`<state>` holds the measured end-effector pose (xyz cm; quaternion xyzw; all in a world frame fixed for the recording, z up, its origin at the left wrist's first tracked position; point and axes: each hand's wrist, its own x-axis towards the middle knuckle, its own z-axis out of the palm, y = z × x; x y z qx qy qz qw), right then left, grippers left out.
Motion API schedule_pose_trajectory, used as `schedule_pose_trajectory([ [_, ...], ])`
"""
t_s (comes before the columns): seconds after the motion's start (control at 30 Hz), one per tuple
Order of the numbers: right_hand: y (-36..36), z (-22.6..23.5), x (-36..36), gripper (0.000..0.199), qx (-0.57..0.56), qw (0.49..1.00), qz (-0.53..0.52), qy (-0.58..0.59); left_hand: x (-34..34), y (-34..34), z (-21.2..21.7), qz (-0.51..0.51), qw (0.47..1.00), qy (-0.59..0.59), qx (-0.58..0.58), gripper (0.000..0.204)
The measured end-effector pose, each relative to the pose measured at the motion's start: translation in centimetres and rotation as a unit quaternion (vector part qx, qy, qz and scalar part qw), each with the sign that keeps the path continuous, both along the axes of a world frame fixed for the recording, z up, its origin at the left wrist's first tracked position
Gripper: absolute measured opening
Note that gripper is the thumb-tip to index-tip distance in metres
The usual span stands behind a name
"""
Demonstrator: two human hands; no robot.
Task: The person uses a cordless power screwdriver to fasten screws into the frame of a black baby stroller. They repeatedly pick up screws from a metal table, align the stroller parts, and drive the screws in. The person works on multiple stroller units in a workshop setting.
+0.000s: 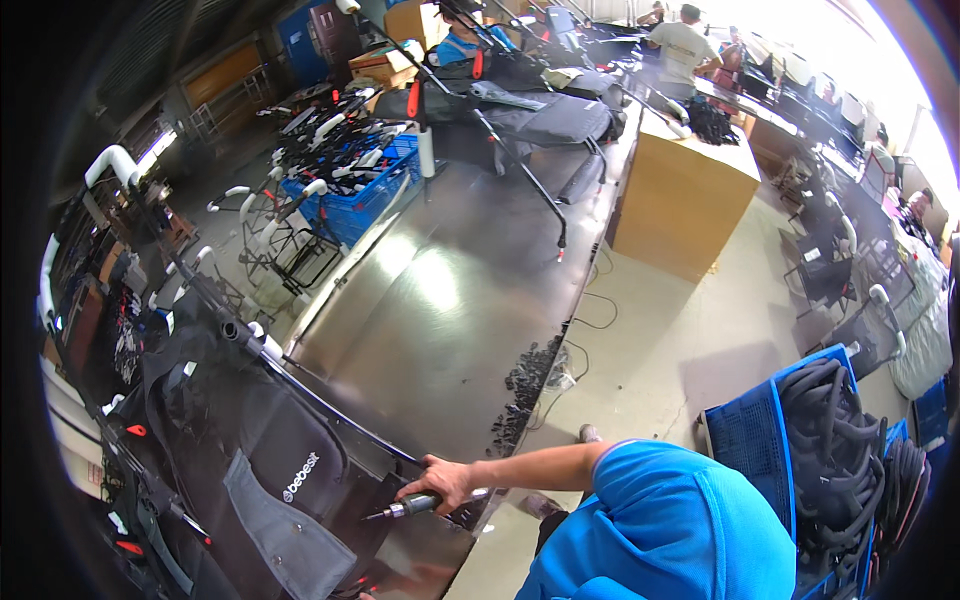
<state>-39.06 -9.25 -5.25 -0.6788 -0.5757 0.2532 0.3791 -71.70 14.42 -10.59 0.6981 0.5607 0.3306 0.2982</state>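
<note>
My right hand is closed around an electric screwdriver with a dark body. Its thin bit points left, close to the black fabric of a baby stroller. The stroller lies on the near end of the metal-topped table, with a grey fabric flap toward me. A long dark frame tube runs down to my right hand; whether the fingers touch it, I cannot tell. Of my left hand, only a sliver seems to show at the bottom edge, so its fingers are hidden.
Small black parts lie along the table's right edge. Another stroller stands at the far end, near a person in blue. A blue crate of frame parts is on the left; a blue crate of black tubes is on the right, beyond cables.
</note>
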Motion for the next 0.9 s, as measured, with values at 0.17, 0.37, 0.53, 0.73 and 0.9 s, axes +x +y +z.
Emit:
schedule_pose_trajectory([
  [0.17,-0.3,1.2,1.0,0.083,0.161,0.942,-0.027,0.293,2.5,4.0,-3.1,0.077,0.984,-0.099,0.129,0.053],
  [0.37,-9.0,2.9,1.9,0.080,0.253,0.934,-0.079,0.240,1.6,-2.6,-1.6,0.105,0.979,-0.132,0.117,0.042],
  [0.53,-19.4,4.4,7.9,0.075,0.286,0.926,-0.220,0.109,7.6,-14.9,1.0,-0.056,0.975,-0.213,-0.028,0.048],
  [0.73,-28.4,5.7,10.0,0.074,0.255,0.872,-0.363,0.209,13.8,-22.4,1.7,-0.132,0.951,-0.274,-0.052,0.035],
  [0.9,-30.9,6.2,8.8,0.094,0.313,0.815,-0.368,0.320,20.3,-20.6,2.9,-0.187,0.934,-0.299,-0.061,0.036],
])
